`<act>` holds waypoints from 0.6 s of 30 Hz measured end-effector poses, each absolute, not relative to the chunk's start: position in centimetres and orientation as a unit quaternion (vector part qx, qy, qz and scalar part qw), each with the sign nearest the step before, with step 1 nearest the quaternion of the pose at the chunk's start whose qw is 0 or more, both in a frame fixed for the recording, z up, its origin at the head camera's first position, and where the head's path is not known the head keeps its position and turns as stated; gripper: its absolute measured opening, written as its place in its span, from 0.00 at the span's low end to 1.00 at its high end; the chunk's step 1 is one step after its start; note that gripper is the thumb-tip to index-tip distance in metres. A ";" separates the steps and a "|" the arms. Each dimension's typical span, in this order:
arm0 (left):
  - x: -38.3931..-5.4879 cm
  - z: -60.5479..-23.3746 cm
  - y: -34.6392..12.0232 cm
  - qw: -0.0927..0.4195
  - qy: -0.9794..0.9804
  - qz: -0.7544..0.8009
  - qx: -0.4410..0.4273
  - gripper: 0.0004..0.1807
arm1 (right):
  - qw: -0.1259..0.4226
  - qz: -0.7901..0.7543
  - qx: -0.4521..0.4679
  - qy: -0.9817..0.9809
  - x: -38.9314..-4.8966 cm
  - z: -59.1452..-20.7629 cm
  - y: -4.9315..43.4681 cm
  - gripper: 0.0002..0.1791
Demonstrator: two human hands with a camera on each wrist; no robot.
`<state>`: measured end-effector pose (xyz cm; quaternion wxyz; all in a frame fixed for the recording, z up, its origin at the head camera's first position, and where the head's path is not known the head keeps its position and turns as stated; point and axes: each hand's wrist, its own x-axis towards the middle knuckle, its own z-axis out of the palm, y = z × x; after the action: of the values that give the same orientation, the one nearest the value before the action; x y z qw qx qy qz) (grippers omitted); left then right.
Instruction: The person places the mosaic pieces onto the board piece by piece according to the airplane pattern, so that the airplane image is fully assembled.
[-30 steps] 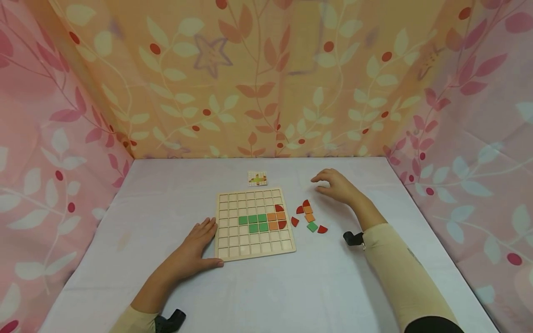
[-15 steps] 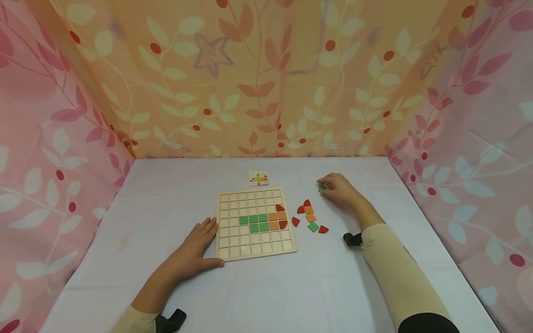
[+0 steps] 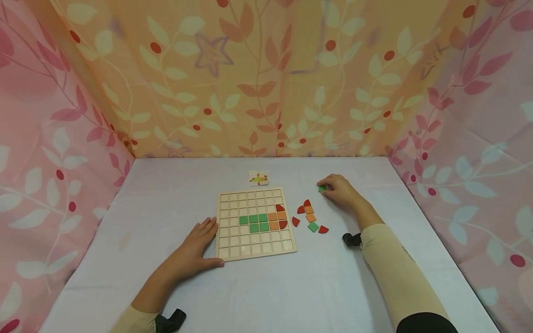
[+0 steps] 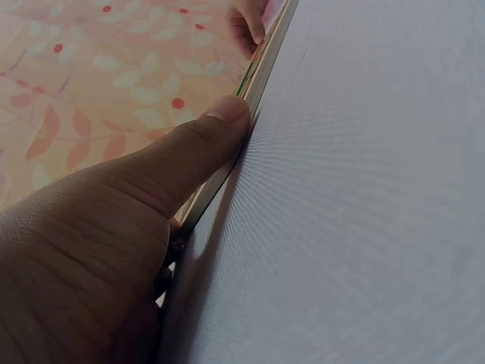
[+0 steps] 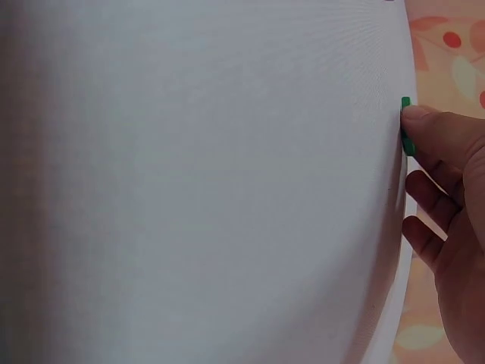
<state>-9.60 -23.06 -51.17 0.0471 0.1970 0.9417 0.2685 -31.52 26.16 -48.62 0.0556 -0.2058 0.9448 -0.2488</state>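
Note:
A wooden grid board (image 3: pixel 233 245) lies on the table, with green and orange square tiles and red quarter-round tiles set in some cells. Along its left side rests my left hand (image 3: pixel 193 247), fingers extended, thumb touching the near left corner; the left wrist view shows that thumb (image 4: pixel 204 140) against the board's edge. To the right of the board, my right hand (image 3: pixel 342 190) pinches a green square tile (image 3: pixel 322 188) between thumb and fingers, close to the tabletop. In the right wrist view the green tile (image 5: pixel 408 129) is seen edge-on; its far side is hidden.
Loose red quarter-round tiles (image 3: pixel 323 229), orange squares (image 3: pixel 310 217) and a green square (image 3: pixel 313 227) lie between the board and my right forearm. A small picture card (image 3: pixel 258 178) lies beyond the board. Patterned cloth walls (image 3: pixel 266 92) border the white table (image 3: pixel 266 296).
My right hand has shifted slightly right and toward me. A green tile now shows pinched in its fingers, where none was visible a second ago. The left hand keeps its place.

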 end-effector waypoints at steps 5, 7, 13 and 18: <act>-9.6 -51.2 -23.1 0.049 0.942 0.269 0.196 0.66 | 0.053 -0.247 -0.200 0.947 -31.5 -48.6 26.0 0.17; -9.7 -51.3 -23.1 0.048 0.942 0.268 0.197 0.66 | 0.051 -0.246 -0.198 0.947 -31.5 -48.6 26.0 0.17; -9.7 -51.4 -23.1 0.048 0.943 0.266 0.195 0.66 | 0.053 -0.244 -0.186 0.950 -31.2 -48.5 25.9 0.17; -9.7 -51.4 -23.0 0.047 0.943 0.265 0.196 0.67 | 0.044 -0.257 -0.187 0.947 -30.7 -48.0 25.6 0.17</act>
<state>-9.74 -23.03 -51.37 0.0467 0.1955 0.9431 0.2649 -30.71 25.63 -48.01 0.0441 -0.1874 0.9470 -0.2572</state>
